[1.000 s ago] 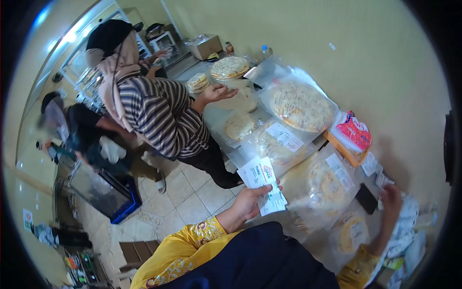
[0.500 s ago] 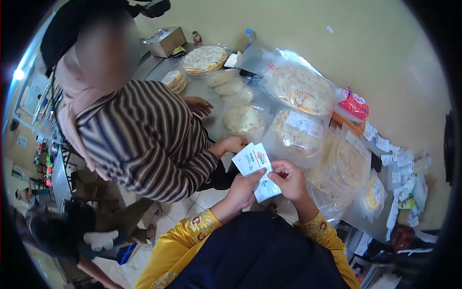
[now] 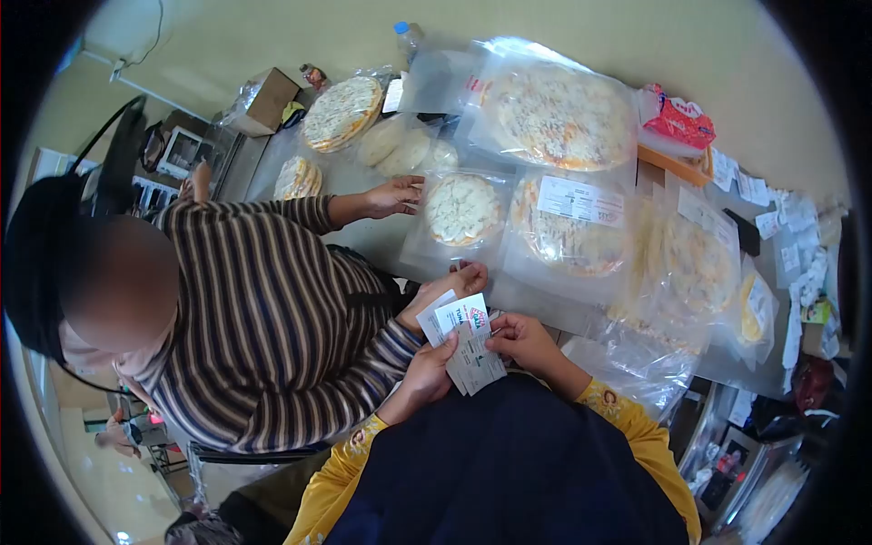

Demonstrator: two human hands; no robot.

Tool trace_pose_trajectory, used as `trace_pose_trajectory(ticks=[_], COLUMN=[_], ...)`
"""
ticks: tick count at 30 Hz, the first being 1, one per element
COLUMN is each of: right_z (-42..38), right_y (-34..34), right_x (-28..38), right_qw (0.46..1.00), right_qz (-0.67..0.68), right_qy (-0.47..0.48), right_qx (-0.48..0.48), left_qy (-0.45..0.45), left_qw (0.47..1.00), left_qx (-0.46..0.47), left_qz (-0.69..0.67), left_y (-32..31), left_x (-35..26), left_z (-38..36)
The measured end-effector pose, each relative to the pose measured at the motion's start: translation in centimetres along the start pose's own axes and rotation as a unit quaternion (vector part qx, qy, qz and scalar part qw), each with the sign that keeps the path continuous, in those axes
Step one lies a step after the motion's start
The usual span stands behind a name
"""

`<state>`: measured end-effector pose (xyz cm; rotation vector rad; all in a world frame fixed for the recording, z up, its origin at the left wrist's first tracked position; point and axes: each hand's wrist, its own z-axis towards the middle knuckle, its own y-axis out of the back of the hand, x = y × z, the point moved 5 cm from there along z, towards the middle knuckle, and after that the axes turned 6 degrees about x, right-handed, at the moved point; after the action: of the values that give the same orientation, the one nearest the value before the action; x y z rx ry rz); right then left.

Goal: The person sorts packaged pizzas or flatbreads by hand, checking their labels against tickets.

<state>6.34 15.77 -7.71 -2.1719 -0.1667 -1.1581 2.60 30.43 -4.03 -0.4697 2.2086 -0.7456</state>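
My left hand (image 3: 431, 371) holds a few printed white labels (image 3: 471, 352) by their left edge, thumb on top, low in front of my dark apron. My right hand (image 3: 527, 343) pinches their right edge. Just beyond the labels is a co-worker's hand (image 3: 463, 277); the co-worker's other hand (image 3: 392, 197) is beside a small bagged pizza (image 3: 461, 209). To the right of that lies a bagged pizza with a white label on it (image 3: 581, 202), and a larger bagged pizza (image 3: 559, 116) lies behind.
A co-worker in a striped top (image 3: 263, 318) stands at the left. Stacked pizzas (image 3: 342, 113) and a cardboard box (image 3: 271, 102) are at the back left. More bagged pizzas (image 3: 695, 259), an orange tray (image 3: 674, 165) with a red packet, and curled paper strips (image 3: 799, 272) are on the right.
The view has shifted, and the co-worker appears further left and lower. The labels in my hands are more fanned. The co-worker's far hand is now nearer the small bagged pizza.
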Motion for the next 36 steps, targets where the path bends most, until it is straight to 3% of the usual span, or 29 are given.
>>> trace_pose_trajectory(ticks=[4,8,11,16,22,26,29,31,36], right_z=[1.9,2.3,3.8,7.0,9.7,9.6,7.9,6.7,5.6], right_y=[1.6,1.8,1.5,0.4,-0.7,-2.0,-2.9,-2.8,-3.3], right_x=[-2.2,-2.7,-4.7,-5.9,-4.3,-6.1,-8.7,-10.0,-8.6], right_qw=[0.999,0.980,0.973,0.972,0.934,0.934,0.937,0.939,0.943], right_qz=[0.028,0.158,0.172,0.157,0.217,0.175,0.143,0.142,0.153], right_qy=[0.008,-0.094,-0.122,-0.054,0.077,0.066,0.059,0.050,0.076], right_qx=[-0.015,-0.072,-0.091,-0.166,-0.274,-0.304,-0.313,-0.310,-0.285], left_qy=[-0.045,-0.055,-0.077,-0.063,-0.037,-0.001,0.012,0.040,0.056], left_qw=[0.996,0.993,0.997,0.994,0.995,0.999,0.992,0.993,0.995], left_qx=[-0.068,-0.020,-0.013,-0.079,-0.023,-0.012,-0.005,0.017,0.045], left_qz=[0.039,0.099,0.020,0.048,0.087,0.047,0.125,0.108,0.069], left_y=[2.9,2.5,4.8,6.8,10.2,11.4,12.3,12.2,10.8], left_x=[-0.7,-4.9,-6.5,-9.1,-10.4,-10.5,-10.6,-10.8,-11.8], left_z=[1.6,1.7,2.3,0.9,1.4,6.0,8.4,8.9,9.6])
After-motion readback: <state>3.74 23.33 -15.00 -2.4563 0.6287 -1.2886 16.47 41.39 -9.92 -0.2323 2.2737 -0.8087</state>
